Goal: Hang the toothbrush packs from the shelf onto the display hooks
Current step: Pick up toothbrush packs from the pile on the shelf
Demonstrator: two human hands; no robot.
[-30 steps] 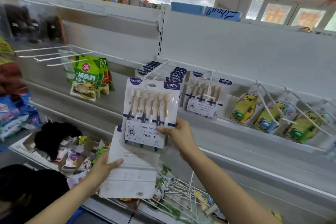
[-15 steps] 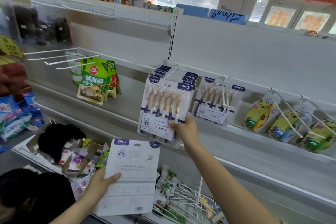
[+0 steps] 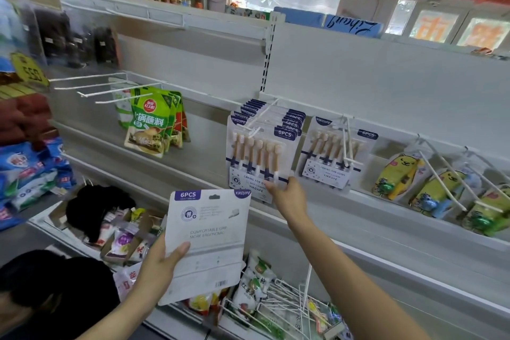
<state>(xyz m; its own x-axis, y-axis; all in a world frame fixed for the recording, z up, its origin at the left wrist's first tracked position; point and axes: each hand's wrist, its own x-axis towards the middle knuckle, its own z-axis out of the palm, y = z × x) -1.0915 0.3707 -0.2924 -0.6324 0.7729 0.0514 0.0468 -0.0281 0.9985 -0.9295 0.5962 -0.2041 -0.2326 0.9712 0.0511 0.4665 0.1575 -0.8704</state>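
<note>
A white toothbrush pack with brown-handled brushes sits at the front of a display hook, with several more packs stacked behind it. My right hand pinches its lower right corner. My left hand grips another toothbrush pack by its left edge, back side toward me, low and in front of the shelf. A further pack hangs on the hook to the right.
Green sauce pouches hang at left under bare white hooks. Yellow bear-shaped packs hang at right. A lower bin holds loose wire hooks and mixed goods. A person's dark hair is at bottom left.
My right hand moved the pack up and right onto the hook in front of the hanging stack. My left hand kept its pack low, now uncovered.
</note>
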